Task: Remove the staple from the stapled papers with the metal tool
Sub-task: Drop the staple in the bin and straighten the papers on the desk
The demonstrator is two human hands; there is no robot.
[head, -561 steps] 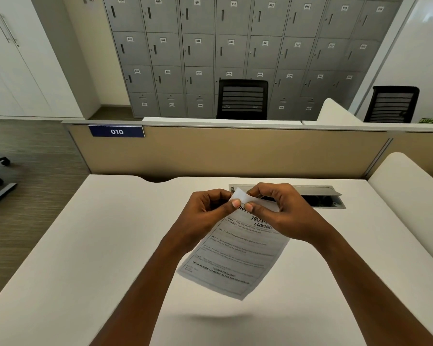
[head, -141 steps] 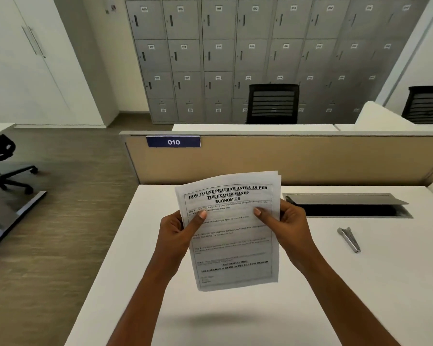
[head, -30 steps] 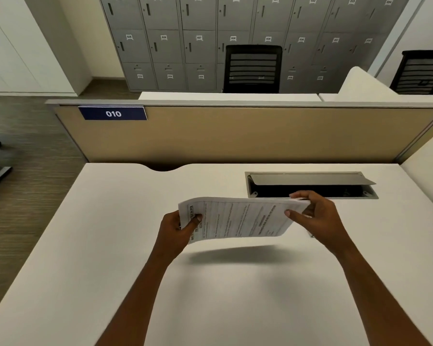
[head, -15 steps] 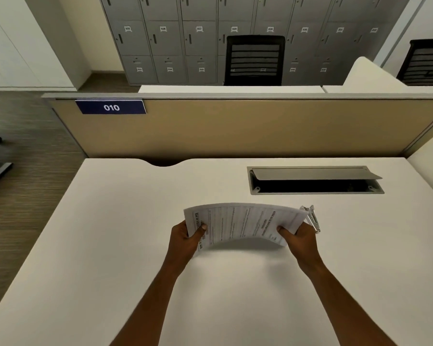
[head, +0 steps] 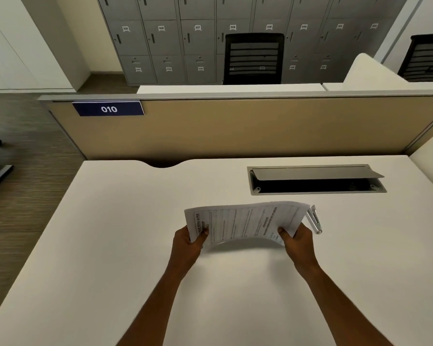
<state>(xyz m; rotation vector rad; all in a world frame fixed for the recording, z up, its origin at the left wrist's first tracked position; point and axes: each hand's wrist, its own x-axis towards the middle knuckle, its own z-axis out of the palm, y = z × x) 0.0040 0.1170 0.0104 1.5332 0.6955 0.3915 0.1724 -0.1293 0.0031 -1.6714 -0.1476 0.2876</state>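
change since 4.7 s ago: we then saw the stapled papers [head: 245, 221] upright with the print facing the camera; they are now turned sideways and near flat, heading end at the left
change since 1.0 s ago: the sheets were carried higher above the desk [head: 135, 245]; they now sit low over it, with their shadow close beneath
change since 0.5 s ago: we find little difference; both hands grip the same ends
metal tool [head: 315, 219]: 4.7 s ago it lay well apart from the right hand [head: 298, 239]; it now lies on the desk just beside the papers' right edge and near that hand; we cannot tell whether the sheet edge touches it
left hand [head: 188, 242]: grips the heading end, thumb on the printed face, fingers curled beneath
right hand: grips the opposite end at its near corner, thumb on top, fingers under the sheets
papers, form: bowed upward in the middle between the two hands
papers, position: over the middle of the desk, on our side of the cable box [head: 315, 173], whose lid stands propped open
staple: too small for us to make out
surroundings: beige partition [head: 235, 131] carrying a blue plate [head: 108, 109] marked 010; grey lockers [head: 160, 38] and a black chair [head: 254, 58] beyond
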